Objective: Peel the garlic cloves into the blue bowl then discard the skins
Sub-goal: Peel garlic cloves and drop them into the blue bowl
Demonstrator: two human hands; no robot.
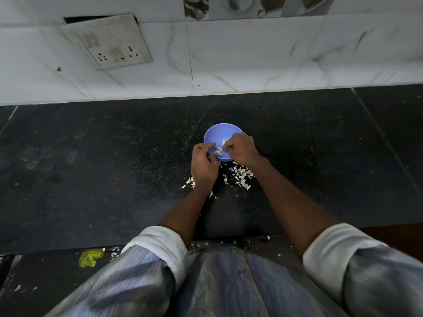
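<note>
A dark speckled worktop (114,168) runs below a white tiled wall with a socket plate (109,41) at upper left. Near centre, the left hand (203,164) and right hand (240,149) meet over the near rim of the blue bowl (217,133), fingers curled together, apparently pinching a garlic clove too small to make out, likely so it drops in. Pale peeled cloves (220,147) lie inside. Papery white skins (241,176) litter the worktop just right of the wrists, awaiting disposal.
</note>
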